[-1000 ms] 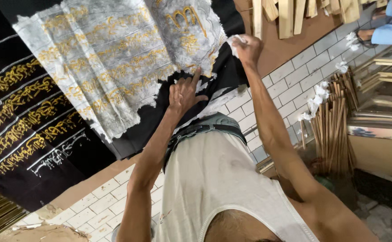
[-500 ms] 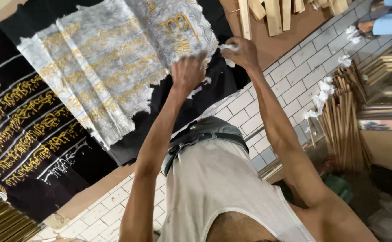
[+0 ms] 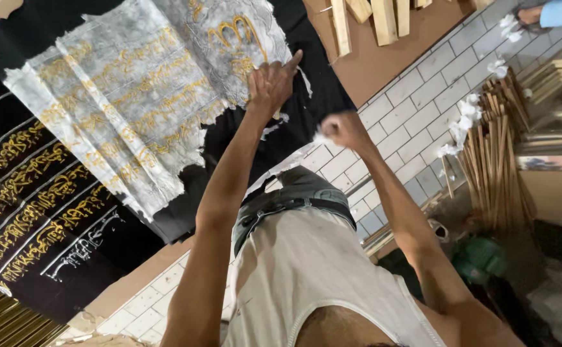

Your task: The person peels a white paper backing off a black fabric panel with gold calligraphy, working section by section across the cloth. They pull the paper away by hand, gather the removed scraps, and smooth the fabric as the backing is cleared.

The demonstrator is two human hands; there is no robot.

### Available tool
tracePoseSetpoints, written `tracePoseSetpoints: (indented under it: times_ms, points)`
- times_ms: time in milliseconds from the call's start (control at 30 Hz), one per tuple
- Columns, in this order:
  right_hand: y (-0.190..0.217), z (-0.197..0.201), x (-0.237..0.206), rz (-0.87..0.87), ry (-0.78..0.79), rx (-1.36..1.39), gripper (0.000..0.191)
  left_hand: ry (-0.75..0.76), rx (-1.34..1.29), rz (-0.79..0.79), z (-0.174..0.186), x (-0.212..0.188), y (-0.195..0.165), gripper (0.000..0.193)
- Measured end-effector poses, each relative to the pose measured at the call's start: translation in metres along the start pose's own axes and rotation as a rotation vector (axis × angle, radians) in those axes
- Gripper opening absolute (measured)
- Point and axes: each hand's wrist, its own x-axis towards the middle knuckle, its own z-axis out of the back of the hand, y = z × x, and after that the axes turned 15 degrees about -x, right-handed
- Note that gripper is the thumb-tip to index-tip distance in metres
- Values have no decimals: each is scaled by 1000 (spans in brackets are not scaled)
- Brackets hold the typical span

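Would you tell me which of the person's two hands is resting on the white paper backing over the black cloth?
The left hand: it lies flat on the white paper backing, fingers spread. The right hand is off the cloth, closed on a torn paper scrap.

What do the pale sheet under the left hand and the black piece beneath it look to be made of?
Pale sheet: thin paper, probably, matte and crinkled with torn ragged edges. Black piece: cloth, seemingly, dull black with raised shiny gold stitching. Left hand presses the sheet.

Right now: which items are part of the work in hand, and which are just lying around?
In hand:
- left hand pressing on the grey backing paper
- right hand gripping a torn white scrap
- black embroidered cloth

Lying about:
- wooden blocks
- bundle of sticks
- green object
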Motion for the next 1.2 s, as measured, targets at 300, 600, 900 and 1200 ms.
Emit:
tracePoseSetpoints:
  times_ms: [300, 600, 900, 1200]
  points:
    - [50, -33, 24, -383, -432, 1068, 23, -402, -1222, 177, -11, -49, 0, 13]
    - [134, -67, 71, -589, -132, 1768, 36, -365, -27, 20, 11, -93, -20, 40]
    - [54, -42, 44, -656, -554, 1250, 14, -267, 151, 268, 66, -180, 48, 85]
    - [3, -48, -98, -524, -455, 626, 24, -116, 153, 269, 45, -197, 68, 97]
